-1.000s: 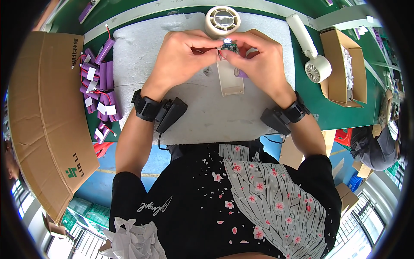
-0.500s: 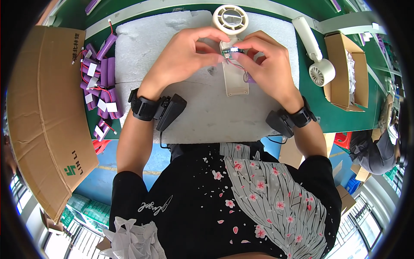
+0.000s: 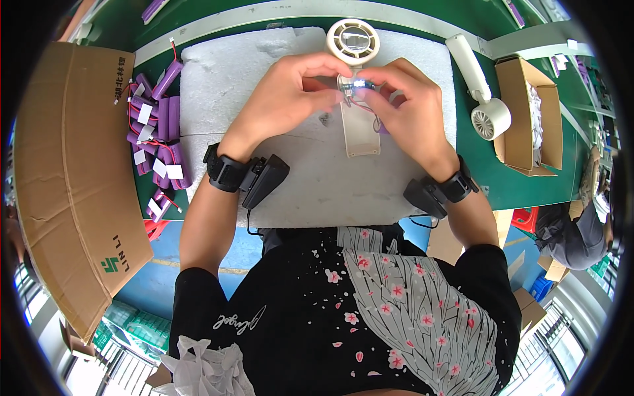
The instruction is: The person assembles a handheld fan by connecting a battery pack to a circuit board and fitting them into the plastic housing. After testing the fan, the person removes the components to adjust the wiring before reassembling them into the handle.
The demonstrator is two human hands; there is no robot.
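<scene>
A small lit circuit board [image 3: 357, 84] is between my hands, over the open handle shell [image 3: 362, 137] of a cream handheld fan [image 3: 353, 42]. The thumb and forefinger of my right hand [image 3: 413, 99] pinch its right end. My left hand [image 3: 290, 92] closes its thumb and forefinger about the left end; the exact contact is partly hidden. Thin wires hang from the board toward a purple battery [image 3: 383, 128], mostly covered by my right hand. The fan lies on a white foam pad [image 3: 284, 191], its round head pointing away from me.
Several purple batteries [image 3: 169, 119] with wires lie left of the pad, beside a large cardboard box [image 3: 72, 178]. To the right are another cream fan [image 3: 490, 119] and an open carton [image 3: 528, 119] holding white pieces. A person [image 3: 574, 231] sits far right.
The circuit board has tilted, and its white light looks brighter with less green face showing. My hands stay at the fan handle. The whole view has shifted slightly.
</scene>
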